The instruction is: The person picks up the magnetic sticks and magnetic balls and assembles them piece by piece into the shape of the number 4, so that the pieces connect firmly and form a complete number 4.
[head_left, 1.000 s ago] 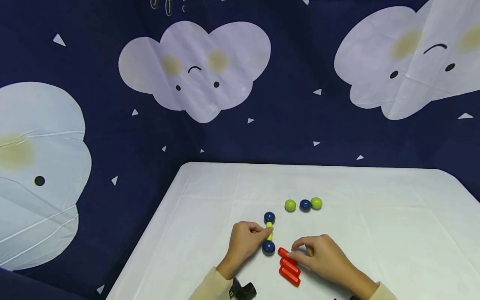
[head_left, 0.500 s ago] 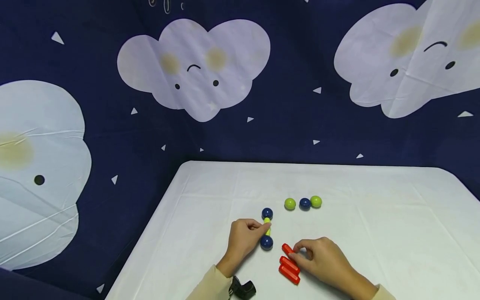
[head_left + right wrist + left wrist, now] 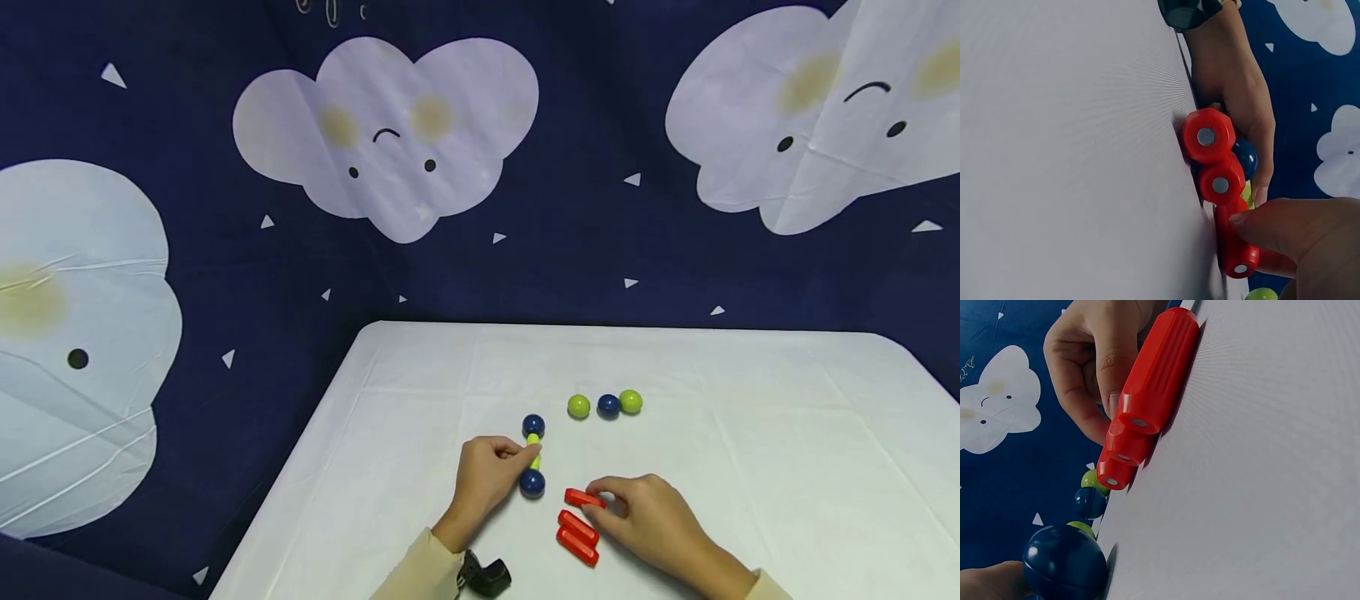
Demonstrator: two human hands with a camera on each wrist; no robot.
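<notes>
In the head view my left hand (image 3: 483, 475) pinches a yellow-green magnetic rod (image 3: 533, 439) between thumb and fingers. The rod joins a far dark blue ball (image 3: 533, 426) to a near dark blue ball (image 3: 532, 483) on the table. To the right, my right hand (image 3: 648, 512) pinches the end of a red magnetic rod (image 3: 577, 497). Two more red rods, one upper (image 3: 578, 527) and one lower (image 3: 577, 547), lie side by side just nearer. The right wrist view shows my thumb on the pinched red rod (image 3: 1227, 240), with a metal disc in its end.
Behind the hands on the white table (image 3: 750, 417) sit a green ball (image 3: 578, 407), a blue ball (image 3: 608, 407) and another green ball (image 3: 631, 402); the latter two look to be touching. A dark blue cloud-print cloth (image 3: 570, 275) hangs beyond the table's far edge.
The red rod in my right hand has come away from the other two and turned more sideways. My left hand has shifted the rod with two blue balls slightly away from me.
</notes>
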